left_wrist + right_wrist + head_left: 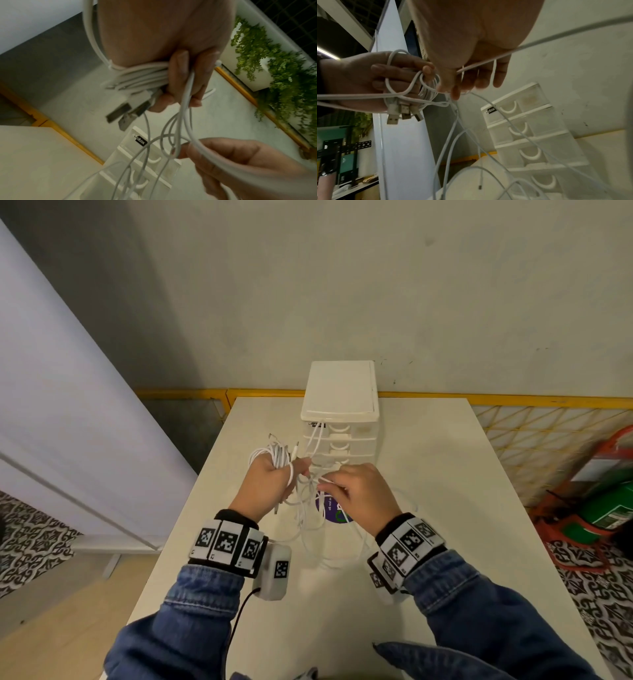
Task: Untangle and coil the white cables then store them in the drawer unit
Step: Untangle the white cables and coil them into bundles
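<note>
Though hidden overhead, USB plugs (402, 112) underneath.

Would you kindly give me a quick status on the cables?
Left hand grips coiled cables. Right hand pinches a loose strand. Drawer unit shut, nothing stored.

Head view evenly lit with wide-angle bending; wrist views dim, blurred.
</note>
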